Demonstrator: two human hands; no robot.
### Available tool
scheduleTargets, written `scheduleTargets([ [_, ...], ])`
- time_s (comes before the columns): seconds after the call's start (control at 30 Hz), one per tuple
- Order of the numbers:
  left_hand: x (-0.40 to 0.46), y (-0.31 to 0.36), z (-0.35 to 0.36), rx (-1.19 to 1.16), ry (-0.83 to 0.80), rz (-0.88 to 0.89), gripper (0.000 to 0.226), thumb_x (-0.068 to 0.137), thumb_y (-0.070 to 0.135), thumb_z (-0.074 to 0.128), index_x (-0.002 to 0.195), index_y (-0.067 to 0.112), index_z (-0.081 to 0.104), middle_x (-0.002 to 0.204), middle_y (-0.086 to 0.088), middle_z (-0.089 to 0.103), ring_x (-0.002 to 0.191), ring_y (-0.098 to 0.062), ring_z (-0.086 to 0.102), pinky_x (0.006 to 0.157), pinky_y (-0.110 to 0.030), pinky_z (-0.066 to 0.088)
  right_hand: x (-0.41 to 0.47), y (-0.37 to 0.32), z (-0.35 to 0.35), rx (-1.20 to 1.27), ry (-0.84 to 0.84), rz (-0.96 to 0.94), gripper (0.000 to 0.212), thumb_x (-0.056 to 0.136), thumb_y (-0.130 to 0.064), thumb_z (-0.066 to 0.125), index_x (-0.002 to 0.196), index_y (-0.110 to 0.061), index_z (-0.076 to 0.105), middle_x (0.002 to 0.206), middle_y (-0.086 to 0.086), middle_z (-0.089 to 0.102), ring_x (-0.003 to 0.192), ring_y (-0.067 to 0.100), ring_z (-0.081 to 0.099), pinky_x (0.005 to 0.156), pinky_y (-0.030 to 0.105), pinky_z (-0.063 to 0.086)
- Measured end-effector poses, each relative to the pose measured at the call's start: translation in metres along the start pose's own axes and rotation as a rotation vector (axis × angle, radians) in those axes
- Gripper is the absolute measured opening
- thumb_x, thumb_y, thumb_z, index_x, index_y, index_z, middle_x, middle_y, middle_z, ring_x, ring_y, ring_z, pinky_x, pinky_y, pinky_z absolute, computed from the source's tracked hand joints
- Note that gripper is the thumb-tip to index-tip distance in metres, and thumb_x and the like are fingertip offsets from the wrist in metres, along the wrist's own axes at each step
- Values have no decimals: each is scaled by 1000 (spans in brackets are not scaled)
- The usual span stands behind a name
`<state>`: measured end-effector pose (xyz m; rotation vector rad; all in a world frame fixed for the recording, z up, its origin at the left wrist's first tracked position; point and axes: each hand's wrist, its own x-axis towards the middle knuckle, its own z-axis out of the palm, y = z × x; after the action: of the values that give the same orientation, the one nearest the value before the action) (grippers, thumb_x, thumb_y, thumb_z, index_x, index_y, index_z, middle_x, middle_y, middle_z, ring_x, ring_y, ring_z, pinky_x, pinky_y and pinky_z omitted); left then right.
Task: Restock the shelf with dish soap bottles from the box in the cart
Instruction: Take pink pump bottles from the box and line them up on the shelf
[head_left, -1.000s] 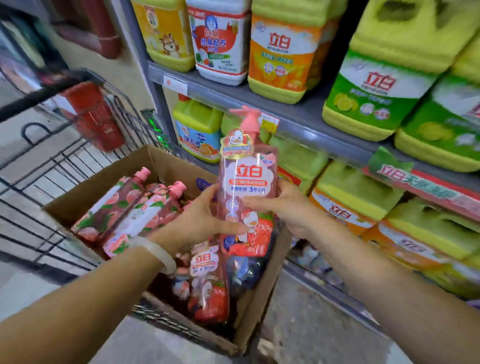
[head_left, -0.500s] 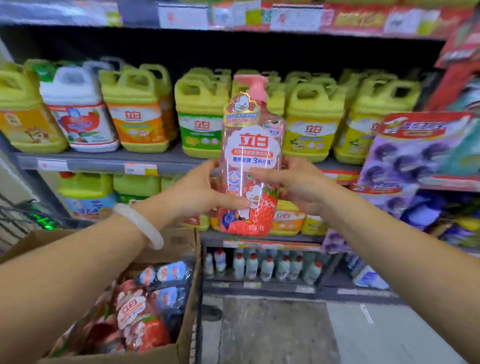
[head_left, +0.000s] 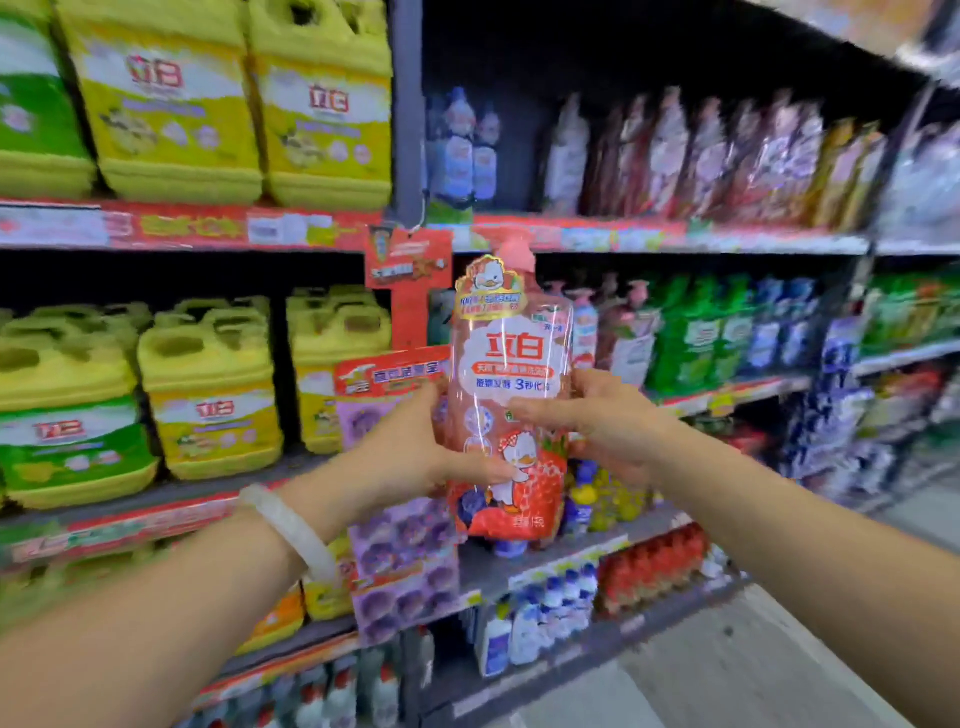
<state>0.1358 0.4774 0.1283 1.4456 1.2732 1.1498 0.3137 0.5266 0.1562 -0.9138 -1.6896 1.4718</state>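
I hold a pink dish soap bottle (head_left: 511, 395) upright in front of me, with a pump top, a duck picture and strawberries on its label. My left hand (head_left: 410, 447) grips its left side and wears a pale bangle at the wrist. On the bottle's right side, my right hand (head_left: 597, 415) has its fingers across the label. Behind the bottle is a shelf (head_left: 727, 387) that carries similar pink pump bottles (head_left: 623, 332) beside green and blue ones. The cart and the box are out of view.
Big yellow jugs (head_left: 208, 384) fill the shelves at left. A red sign (head_left: 408, 260) hangs from the upright post. Purple packs (head_left: 405, 566) hang below my left hand. Pouches (head_left: 701, 156) line the top right shelf. Small bottles stand on the bottom shelf, with grey floor (head_left: 753, 665) at lower right.
The view has swung right and up, away from the cart and box, toward the shelf bay with pump bottles. Both hands kept hold of the pink bottle and carried it along.
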Motion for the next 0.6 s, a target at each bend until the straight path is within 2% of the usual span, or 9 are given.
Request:
scheduleTargets([
  [0.1, 50, 17, 66, -14, -56, 39, 66, 63, -3, 83, 116, 19, 50, 88, 3, 75, 76, -8, 71, 66, -25, 58, -9, -2, -79, -29, 110, -6, 16, 80, -4, 69, 92, -13, 66, 79, -3, 74, 68, 6, 70, 51, 13, 49],
  [0.17, 82, 30, 104, -20, -102, 50, 64, 63, -2, 83, 114, 22, 52, 92, 0, 75, 79, -13, 72, 70, -32, 59, -12, -7, -127, -57, 170, 5, 21, 80, -8, 71, 100, -11, 67, 87, 0, 74, 73, 10, 69, 52, 17, 50],
  [0.27, 129, 50, 150, 18, -151, 98, 63, 61, 5, 86, 111, 25, 53, 88, 5, 75, 78, -13, 72, 70, -37, 59, -13, -17, -189, -87, 221, 5, 22, 82, -11, 69, 103, -12, 65, 85, -3, 70, 65, 5, 64, 50, 16, 47],
  [0.37, 179, 71, 186, 31, -188, 140, 63, 63, 3, 84, 114, 20, 52, 77, 6, 73, 65, -5, 69, 57, -27, 57, 1, -25, -248, -119, 262, -8, 15, 83, -15, 69, 96, -17, 64, 88, -3, 69, 75, 9, 61, 63, 20, 46],
  [0.43, 214, 84, 206, 62, -195, 175, 67, 61, 5, 85, 117, 17, 50, 79, 5, 69, 61, -4, 67, 50, -21, 53, 17, -29, -285, -118, 304, -22, 12, 82, -15, 70, 93, -17, 65, 89, -1, 69, 84, 15, 58, 73, 27, 45],
  [0.53, 274, 99, 231, 121, -179, 237, 81, 51, 20, 91, 119, 22, 49, 96, 4, 71, 84, -14, 70, 70, -38, 60, 48, -39, -341, -143, 331, -44, 13, 80, -16, 71, 92, -16, 66, 91, 0, 71, 93, 19, 60, 93, 39, 46],
  [0.6, 317, 110, 244, 122, -182, 277, 80, 53, 17, 90, 121, 21, 49, 101, 4, 72, 86, -12, 70, 66, -33, 59, 73, -47, -376, -172, 338, -66, 13, 79, -17, 72, 91, -17, 66, 87, -2, 71, 91, 18, 61, 95, 39, 46],
])
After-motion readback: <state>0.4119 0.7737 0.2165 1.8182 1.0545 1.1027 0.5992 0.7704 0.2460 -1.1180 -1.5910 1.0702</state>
